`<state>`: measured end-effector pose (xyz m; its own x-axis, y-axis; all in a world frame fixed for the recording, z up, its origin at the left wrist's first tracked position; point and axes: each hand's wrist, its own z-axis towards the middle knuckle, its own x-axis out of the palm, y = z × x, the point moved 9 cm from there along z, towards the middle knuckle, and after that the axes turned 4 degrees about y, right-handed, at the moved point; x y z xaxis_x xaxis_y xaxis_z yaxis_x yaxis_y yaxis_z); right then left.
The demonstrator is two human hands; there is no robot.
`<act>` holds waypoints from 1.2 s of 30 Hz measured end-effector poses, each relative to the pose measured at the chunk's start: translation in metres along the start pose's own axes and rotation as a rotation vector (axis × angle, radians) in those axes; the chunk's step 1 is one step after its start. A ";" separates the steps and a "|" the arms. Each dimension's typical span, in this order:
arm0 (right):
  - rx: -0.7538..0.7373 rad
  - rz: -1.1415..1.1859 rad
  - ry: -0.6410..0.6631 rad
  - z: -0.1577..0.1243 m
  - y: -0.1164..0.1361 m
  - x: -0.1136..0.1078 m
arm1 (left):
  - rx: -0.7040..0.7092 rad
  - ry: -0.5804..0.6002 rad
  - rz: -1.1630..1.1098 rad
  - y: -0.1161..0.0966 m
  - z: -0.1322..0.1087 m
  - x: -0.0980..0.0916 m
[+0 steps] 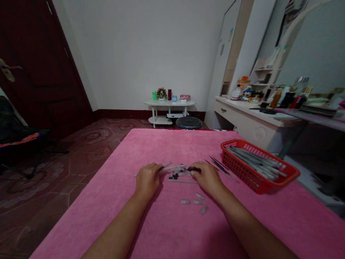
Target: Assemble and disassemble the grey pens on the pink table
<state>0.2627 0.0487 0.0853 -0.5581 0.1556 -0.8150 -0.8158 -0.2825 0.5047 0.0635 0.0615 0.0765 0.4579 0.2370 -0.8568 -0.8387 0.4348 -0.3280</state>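
Note:
My left hand (148,181) is closed around a clear, pale tube like a pen barrel (168,169), its end pointing right. Across from it, my right hand (207,177) pinches a thin dark piece like a pen part (194,169); its exact kind is too small to make out. Between the hands lies a cluster of small black and clear pieces (175,175). Another pale tube (182,181) rests just in front of them. Nearer to me are several loose translucent caps (197,202). Thin dark sticks like pen refills (219,165) lie right of my right hand.
A red plastic basket (243,174) holding several grey pen-like sticks (254,162) stands on the right of the pink cloth-covered table (106,203). Beyond are a small white side table (169,103), a round black stool (189,122) and a crowded dresser (245,115). A folding chair (6,123) is left.

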 end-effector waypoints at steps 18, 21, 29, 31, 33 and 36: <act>-0.027 -0.064 -0.007 -0.002 0.013 -0.010 | 0.068 -0.102 -0.185 0.003 -0.001 -0.002; -0.037 -0.127 -0.007 -0.003 0.017 -0.012 | 0.075 -0.096 -0.175 0.001 -0.001 -0.001; -0.073 -0.331 0.051 -0.003 0.031 -0.019 | 0.152 -0.033 -0.192 -0.011 -0.003 0.002; -0.090 -0.352 0.055 -0.004 0.033 -0.018 | 0.160 -0.029 -0.207 -0.011 -0.002 0.003; -0.113 -0.360 0.044 -0.004 0.036 -0.017 | 0.174 -0.024 -0.223 -0.013 -0.002 0.005; -0.175 -0.342 0.021 -0.006 0.046 -0.014 | 0.209 -0.002 -0.250 -0.017 -0.004 0.009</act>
<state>0.2343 0.0275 0.1182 -0.2536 0.2495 -0.9346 -0.9149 -0.3755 0.1481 0.0811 0.0531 0.0730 0.6431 0.1022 -0.7590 -0.6213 0.6490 -0.4390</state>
